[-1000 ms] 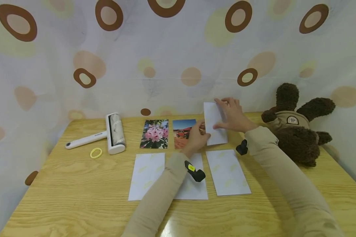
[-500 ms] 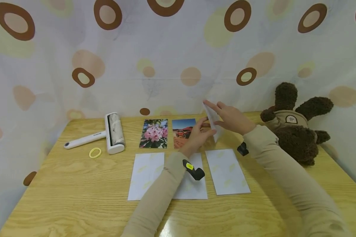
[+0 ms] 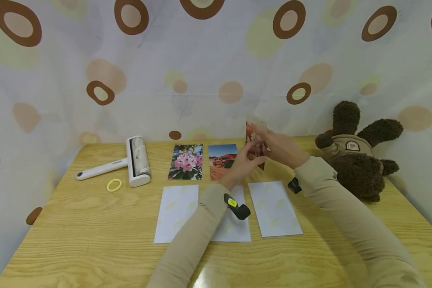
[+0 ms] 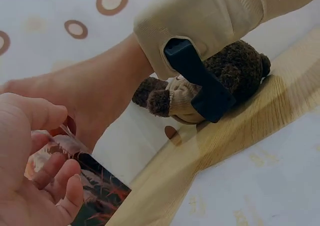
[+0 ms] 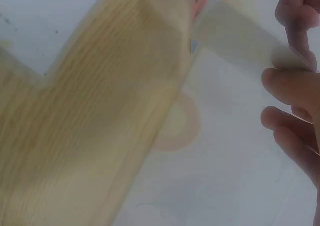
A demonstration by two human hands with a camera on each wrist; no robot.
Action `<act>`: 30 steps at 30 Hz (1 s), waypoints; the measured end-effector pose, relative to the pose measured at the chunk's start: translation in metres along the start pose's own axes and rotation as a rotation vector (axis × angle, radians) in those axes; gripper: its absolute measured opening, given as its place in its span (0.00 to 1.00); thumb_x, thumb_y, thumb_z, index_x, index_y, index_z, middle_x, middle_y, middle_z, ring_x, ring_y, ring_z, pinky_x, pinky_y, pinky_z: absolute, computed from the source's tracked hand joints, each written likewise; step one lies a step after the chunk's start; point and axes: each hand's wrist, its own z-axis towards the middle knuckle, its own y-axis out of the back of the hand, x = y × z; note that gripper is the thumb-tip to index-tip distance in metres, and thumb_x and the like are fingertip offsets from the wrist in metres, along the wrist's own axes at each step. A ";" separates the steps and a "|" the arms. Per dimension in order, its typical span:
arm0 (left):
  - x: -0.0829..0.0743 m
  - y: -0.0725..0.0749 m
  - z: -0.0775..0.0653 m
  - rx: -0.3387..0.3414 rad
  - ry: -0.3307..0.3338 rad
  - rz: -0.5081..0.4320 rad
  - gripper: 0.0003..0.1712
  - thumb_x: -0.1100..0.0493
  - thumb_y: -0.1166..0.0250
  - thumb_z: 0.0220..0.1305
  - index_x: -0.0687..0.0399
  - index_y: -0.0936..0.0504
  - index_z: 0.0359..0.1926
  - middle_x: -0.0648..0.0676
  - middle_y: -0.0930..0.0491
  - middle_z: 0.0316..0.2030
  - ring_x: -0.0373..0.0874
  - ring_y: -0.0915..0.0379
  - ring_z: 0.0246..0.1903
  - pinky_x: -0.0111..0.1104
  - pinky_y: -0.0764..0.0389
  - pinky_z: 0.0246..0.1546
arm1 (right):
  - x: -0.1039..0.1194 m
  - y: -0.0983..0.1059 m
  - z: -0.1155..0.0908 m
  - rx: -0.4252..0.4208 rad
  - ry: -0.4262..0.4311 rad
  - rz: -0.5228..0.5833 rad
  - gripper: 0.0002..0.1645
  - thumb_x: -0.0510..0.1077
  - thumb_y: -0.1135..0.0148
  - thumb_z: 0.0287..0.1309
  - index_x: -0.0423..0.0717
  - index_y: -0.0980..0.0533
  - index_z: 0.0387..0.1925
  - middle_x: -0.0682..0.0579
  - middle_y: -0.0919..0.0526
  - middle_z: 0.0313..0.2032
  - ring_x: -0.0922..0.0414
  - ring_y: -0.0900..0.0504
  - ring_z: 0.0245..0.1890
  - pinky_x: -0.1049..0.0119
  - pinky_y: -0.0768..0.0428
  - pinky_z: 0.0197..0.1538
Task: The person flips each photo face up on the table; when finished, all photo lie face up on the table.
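Observation:
A photo print [image 3: 251, 134] with reddish and pink shapes on a dark ground stands tilted on edge between both hands near the table's back. My left hand [image 3: 242, 164] holds it low, fingers in front of its picture side; in the left wrist view the photo's dark lower corner [image 4: 100, 186] shows below those fingers. My right hand [image 3: 282, 148] pinches its far side, blurred by motion. To the left lie a red off-road car photo [image 3: 222, 162] and a pink flower photo [image 3: 187, 162]. White sheets [image 3: 275, 210] lie face-down in front, partly hidden by my left arm.
On the left lie a lint roller [image 3: 139, 160] with a white handle and a yellow ring [image 3: 114, 185]. A brown plush toy [image 3: 356, 168] leans against the patterned curtain [image 3: 201, 72] at the right, beside my right forearm.
The photo has turned between my hands: its white back faced me before, then its edge, and now its picture side shows. The other photos and sheets have not moved.

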 end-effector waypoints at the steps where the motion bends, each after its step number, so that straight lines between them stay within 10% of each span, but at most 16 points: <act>1: 0.000 0.000 0.000 0.006 -0.009 0.026 0.30 0.62 0.40 0.67 0.49 0.34 0.69 0.58 0.30 0.56 0.40 0.34 0.41 0.27 0.29 0.39 | 0.000 0.001 0.000 0.002 -0.013 0.013 0.64 0.24 0.32 0.43 0.57 0.56 0.74 0.39 0.22 0.34 0.55 0.34 0.15 0.64 0.34 0.21; 9: 0.004 0.000 0.001 0.036 -0.037 0.210 0.33 0.62 0.40 0.67 0.48 0.38 0.71 0.58 0.53 0.71 0.53 0.51 0.69 0.48 0.38 0.66 | -0.003 0.011 -0.002 0.044 -0.144 0.098 0.38 0.21 0.49 0.55 0.40 0.42 0.67 0.43 0.27 0.17 0.56 0.39 0.12 0.63 0.37 0.22; 18: 0.013 0.000 -0.002 0.077 -0.148 0.410 0.34 0.65 0.41 0.65 0.52 0.38 0.70 0.59 0.53 0.72 0.55 0.59 0.72 0.52 0.45 0.68 | -0.009 0.023 -0.007 0.135 -0.450 0.567 0.25 0.30 0.67 0.66 0.37 0.30 0.58 0.34 0.25 0.58 0.48 0.25 0.33 0.61 0.28 0.34; 30: 0.019 -0.008 -0.004 0.140 -0.154 0.683 0.31 0.61 0.42 0.68 0.58 0.37 0.69 0.54 0.51 0.74 0.54 0.53 0.71 0.51 0.45 0.68 | -0.020 0.025 -0.011 0.340 -0.450 0.549 0.37 0.36 0.37 0.58 0.39 0.41 0.67 0.36 0.36 0.66 0.46 0.25 0.42 0.56 0.28 0.39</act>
